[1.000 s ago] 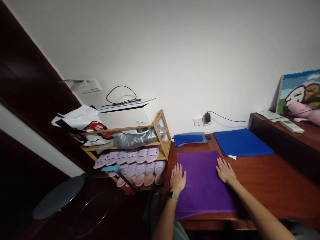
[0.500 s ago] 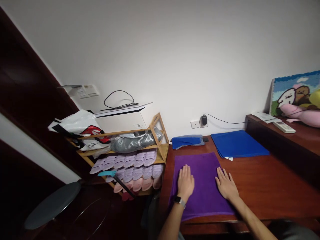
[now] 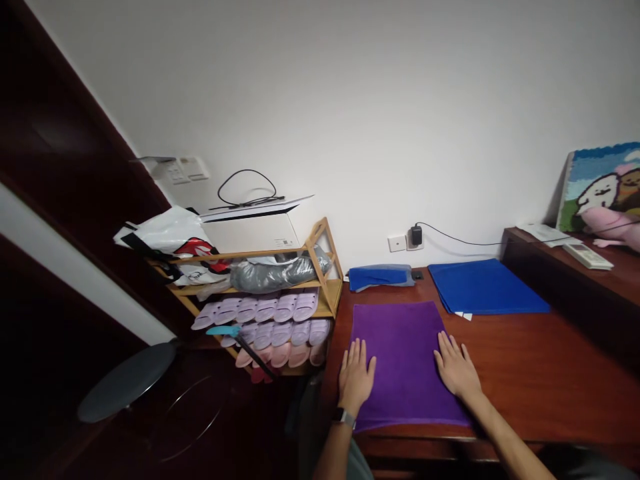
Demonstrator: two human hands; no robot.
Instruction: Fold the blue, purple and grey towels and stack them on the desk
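A purple cloth (image 3: 405,367) lies flat and smooth on the brown wooden table (image 3: 530,373), close to its front edge. My left hand (image 3: 357,377) rests palm down along the cloth's left edge, fingers stretched out. Along the right edge lies my right hand (image 3: 456,365), also flat, its fingers slightly spread and partly over the cloth. Behind the purple cloth is a folded blue cloth in a clear wrapper (image 3: 381,277). A stack of flat blue cloth (image 3: 487,288) with white tags sits to the back right.
Left of the table stands a wooden rack (image 3: 327,293) with lilac slippers (image 3: 267,307) and a white box (image 3: 255,233) on top. A charger (image 3: 417,235) is plugged into the wall. At right, a raised shelf holds a remote (image 3: 587,256) and a pink plush toy (image 3: 613,225).
My left hand has slid left from the cloth's surface to its left edge. The right hand stays at the right edge. The camera view has shifted slightly left.
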